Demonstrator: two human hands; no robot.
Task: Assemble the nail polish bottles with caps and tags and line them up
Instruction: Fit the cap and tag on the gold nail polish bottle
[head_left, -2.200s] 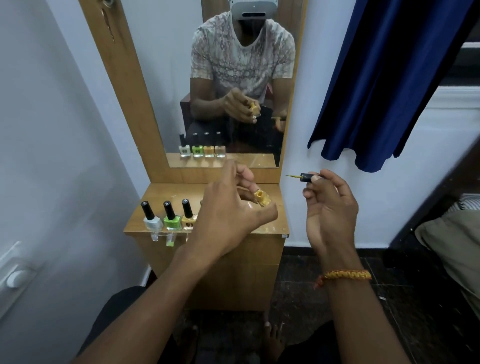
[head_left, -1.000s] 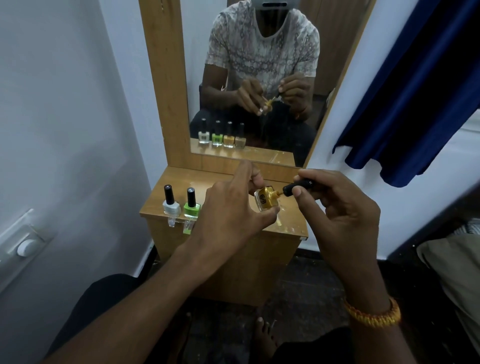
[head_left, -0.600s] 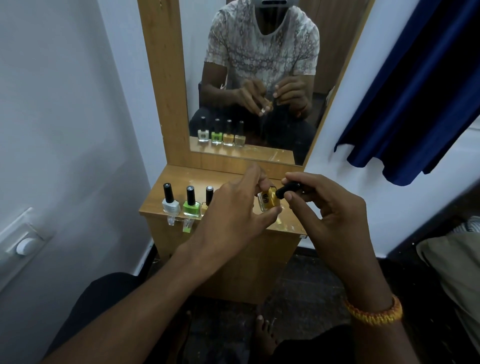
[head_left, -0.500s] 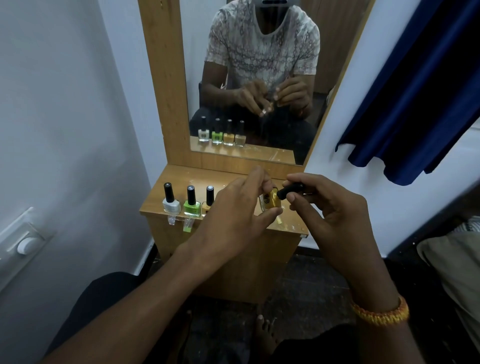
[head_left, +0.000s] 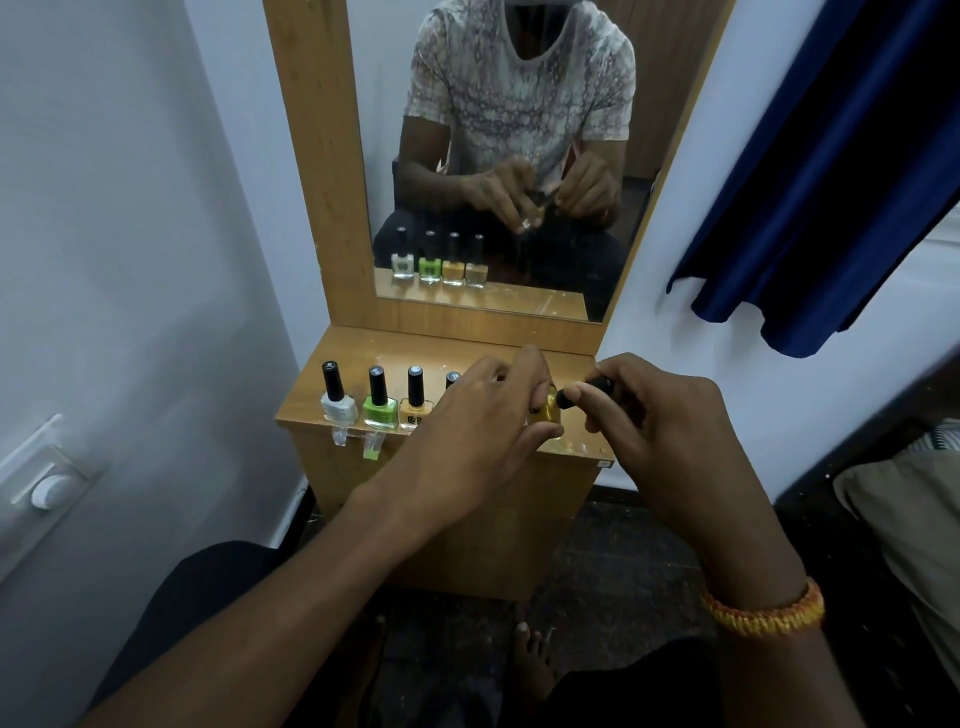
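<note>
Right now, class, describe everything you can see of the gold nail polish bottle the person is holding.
The gold nail polish bottle is small, of clear glass as it looks, filled with metallic yellow-gold polish. It is held tilted above the front right of the wooden dresser top, pinched in the grip of the left hand, whose fingers hide much of it. The right hand holds the black cap at its neck. Any label is hidden.
</note>
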